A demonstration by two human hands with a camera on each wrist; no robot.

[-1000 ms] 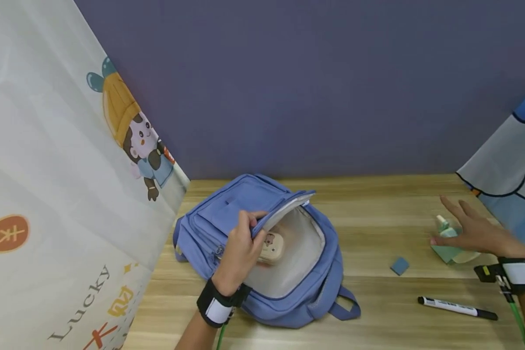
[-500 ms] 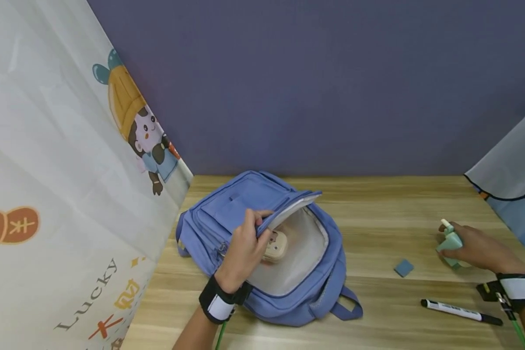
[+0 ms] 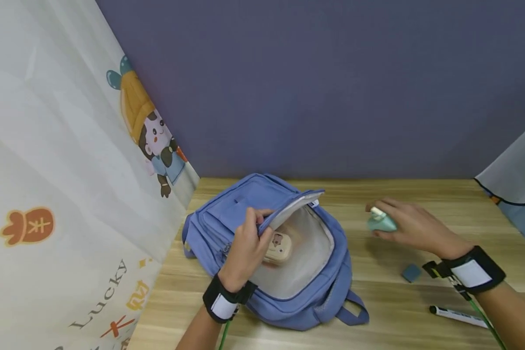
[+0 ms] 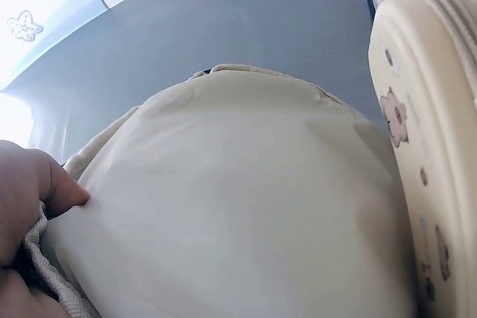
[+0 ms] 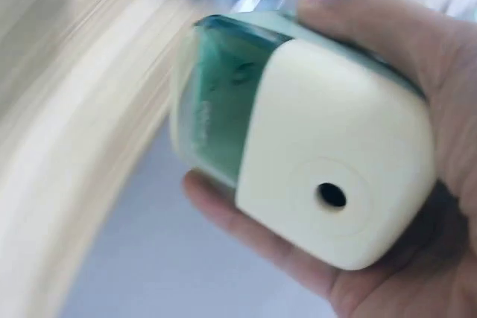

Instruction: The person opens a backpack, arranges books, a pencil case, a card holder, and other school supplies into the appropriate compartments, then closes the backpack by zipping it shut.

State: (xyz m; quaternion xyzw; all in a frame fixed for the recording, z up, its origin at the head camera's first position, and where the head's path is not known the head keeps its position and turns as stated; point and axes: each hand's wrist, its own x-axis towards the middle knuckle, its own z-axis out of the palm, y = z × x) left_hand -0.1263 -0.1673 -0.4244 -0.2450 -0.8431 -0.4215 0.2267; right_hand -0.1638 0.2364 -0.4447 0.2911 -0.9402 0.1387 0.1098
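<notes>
A blue backpack (image 3: pixel 306 311) lies on the table with its main compartment unzipped. My left hand (image 3: pixel 247 248) pinches the edge of its flap (image 3: pixel 295 204) and holds it up. Inside, against the pale lining, sits a cream zippered case (image 3: pixel 279 249) with a bear print; it fills the right side of the left wrist view. My right hand (image 3: pixel 413 228) grips a mint-green and cream pencil sharpener (image 5: pixel 335 161) above the table, right of the bag. The sharpener's round pencil hole and see-through green shavings compartment show in the right wrist view.
A small blue block (image 3: pixel 411 272) lies on the table (image 3: pixel 385 301) below my right hand. Nearer the front is a black-and-white marker (image 3: pixel 457 316), partly behind the right forearm. A printed curtain (image 3: pixel 78 170) hangs at the left, and a dark wall (image 3: pixel 315 97) stands behind.
My right hand has closed round the pencil sharpener, lifted it from the table and carried it left toward the backpack. My left hand keeps holding the flap.
</notes>
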